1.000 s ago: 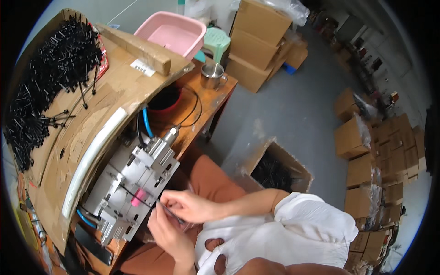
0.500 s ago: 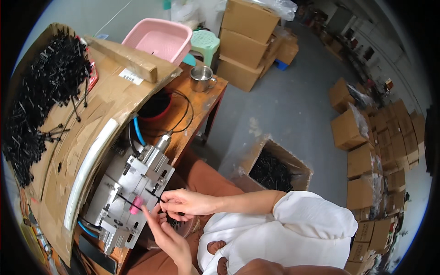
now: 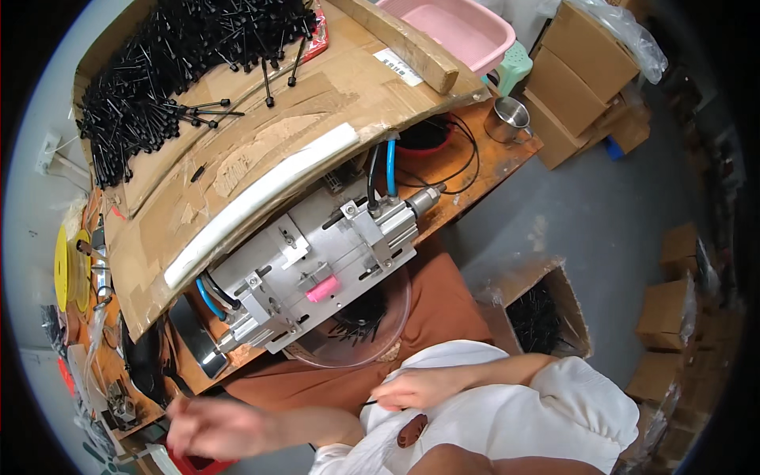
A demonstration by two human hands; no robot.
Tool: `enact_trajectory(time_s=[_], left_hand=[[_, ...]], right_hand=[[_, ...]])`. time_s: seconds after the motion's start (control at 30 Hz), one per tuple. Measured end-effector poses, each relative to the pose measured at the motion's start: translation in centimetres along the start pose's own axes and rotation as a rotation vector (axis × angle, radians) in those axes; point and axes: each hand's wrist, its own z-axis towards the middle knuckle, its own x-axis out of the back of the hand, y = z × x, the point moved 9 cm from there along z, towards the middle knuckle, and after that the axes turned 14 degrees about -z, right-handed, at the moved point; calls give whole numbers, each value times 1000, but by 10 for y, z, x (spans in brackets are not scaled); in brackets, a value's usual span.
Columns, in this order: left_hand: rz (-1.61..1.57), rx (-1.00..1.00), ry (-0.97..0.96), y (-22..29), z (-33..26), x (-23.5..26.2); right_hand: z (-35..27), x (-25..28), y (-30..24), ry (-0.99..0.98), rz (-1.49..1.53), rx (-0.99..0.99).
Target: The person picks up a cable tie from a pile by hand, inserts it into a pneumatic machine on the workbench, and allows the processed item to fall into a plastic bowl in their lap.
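My left hand [image 3: 214,427] is out at the lower left, over a red container [image 3: 202,465]; motion blurs its fingers, so I cannot tell what they hold. My right hand [image 3: 410,388] rests close to the white shirt, its fingers closed on a thin black rod [image 3: 370,402] of which only a short end shows. In front of me sits a metal fixture [image 3: 324,229] with pneumatic cylinders and a pink piece [image 3: 323,289] on its plate. Neither hand touches it. Below its front edge, a clear round basin [image 3: 388,336] holds several black pieces.
Black rods with thick heads [image 3: 214,39] lie heaped on a cardboard-covered board [image 3: 253,150] above the fixture. A metal mug [image 3: 507,119] stands on the wooden table [image 3: 443,218] at right. An open carton [image 3: 574,305] of black pieces is on the floor. A yellow spool [image 3: 71,269] stands far left.
The view has swung left. Both hands have left the fixture's pink piece: the left moved to the lower left, the right drew back toward the shirt. The black rods across the fixture are gone.
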Motion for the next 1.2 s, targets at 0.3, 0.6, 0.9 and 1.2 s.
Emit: enact_trajectory(time_s=[0.3, 0.6, 0.9, 1.2], left_hand=[[645, 384, -1158, -107, -161, -155], [729, 469, -1344, -137, -196, -166], [1031, 903, -1422, -211, -269, -6], [1081, 1078, -1593, -237, -311, 33]], right_hand=[[-58, 142, -22, 1061, -241, -25], [-93, 286, -52, 1265, -1380, -92], [-62, 361, -13, 1147, -1608, -20], [-85, 362, 5, 1208, -1323, -606]])
